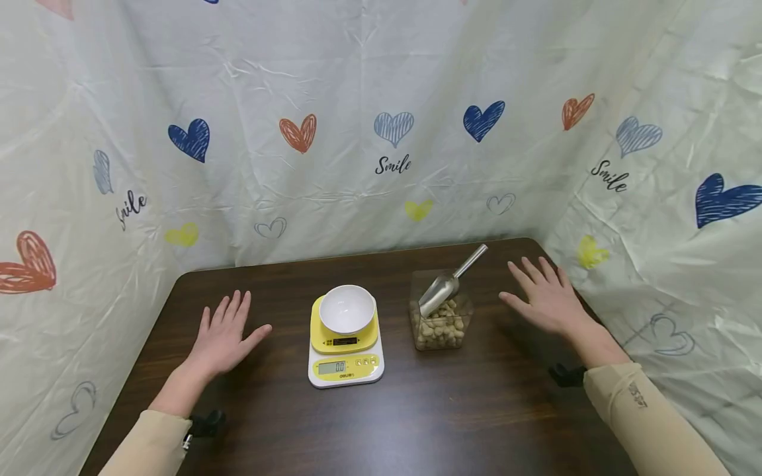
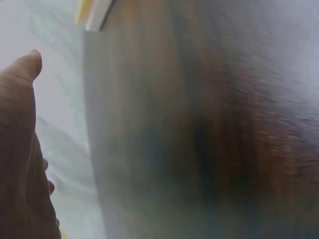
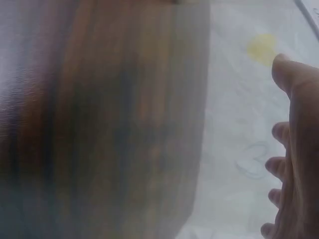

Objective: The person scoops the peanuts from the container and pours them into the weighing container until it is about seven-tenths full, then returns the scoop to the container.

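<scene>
My left hand (image 1: 221, 340) is over the table's left side, fingers straight and spread, holding nothing. Over the right side, my right hand (image 1: 549, 301) is likewise spread and holds nothing. Between them stands a yellow and white kitchen scale (image 1: 346, 373) whose display reads 0.0. A white bowl (image 1: 347, 309) sits on its platform. To the right of the scale is a clear plastic container (image 1: 421, 338) of peanuts in shells (image 1: 442, 329). A metal scoop (image 1: 443, 289) leans in it, handle up to the right. The right hand is nearest the container, apart from it.
The dark wooden table (image 1: 417, 423) has rounded far corners. A white curtain (image 1: 339, 218) printed with hearts and "Smile" hangs behind it and on both sides. Black straps with small mounts (image 1: 208, 423) are at both wrists, by the beige sleeves (image 1: 149, 443).
</scene>
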{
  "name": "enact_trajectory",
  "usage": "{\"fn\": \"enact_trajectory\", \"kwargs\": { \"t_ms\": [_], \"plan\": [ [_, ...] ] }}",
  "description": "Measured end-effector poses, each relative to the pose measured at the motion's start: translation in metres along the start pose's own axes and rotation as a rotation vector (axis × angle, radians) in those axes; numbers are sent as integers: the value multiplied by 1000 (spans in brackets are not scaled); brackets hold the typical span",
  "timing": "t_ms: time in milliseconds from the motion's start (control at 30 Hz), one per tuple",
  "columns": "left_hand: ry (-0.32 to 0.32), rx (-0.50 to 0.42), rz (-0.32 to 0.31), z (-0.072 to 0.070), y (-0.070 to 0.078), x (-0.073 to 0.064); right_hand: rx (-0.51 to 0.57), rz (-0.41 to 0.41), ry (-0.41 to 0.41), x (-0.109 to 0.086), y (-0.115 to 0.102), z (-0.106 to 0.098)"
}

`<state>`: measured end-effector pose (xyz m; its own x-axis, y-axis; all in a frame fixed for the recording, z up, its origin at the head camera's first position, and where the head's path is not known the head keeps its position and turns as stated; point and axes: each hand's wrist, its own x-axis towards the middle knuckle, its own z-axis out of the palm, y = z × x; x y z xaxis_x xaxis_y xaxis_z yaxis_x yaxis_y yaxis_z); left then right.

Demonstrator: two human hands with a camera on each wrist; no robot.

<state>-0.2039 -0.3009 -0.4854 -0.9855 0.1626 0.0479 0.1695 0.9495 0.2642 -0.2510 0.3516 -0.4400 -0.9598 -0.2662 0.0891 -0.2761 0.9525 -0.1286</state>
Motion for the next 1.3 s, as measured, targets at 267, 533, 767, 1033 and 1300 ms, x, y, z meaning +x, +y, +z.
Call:
{"fn": "enact_trajectory", "kwargs": {
  "t_ms": [267,533,767,1033,1300],
  "plan": [
    [52,35,76,-29,16,12,7,-27,28,10,-7,-23],
    [30,10,116,-50,37,17,3,-49,38,16,-17,-41],
    [20,-76,182,-61,65,27,29,-76,22,21,-28,-55],
    [6,-137,306,-70,116,37,29,-154,48,35,-49,-66],
    [-17,-214,413,-67,161,46,80,-214,37,47,-69,-74]
  ]
}}
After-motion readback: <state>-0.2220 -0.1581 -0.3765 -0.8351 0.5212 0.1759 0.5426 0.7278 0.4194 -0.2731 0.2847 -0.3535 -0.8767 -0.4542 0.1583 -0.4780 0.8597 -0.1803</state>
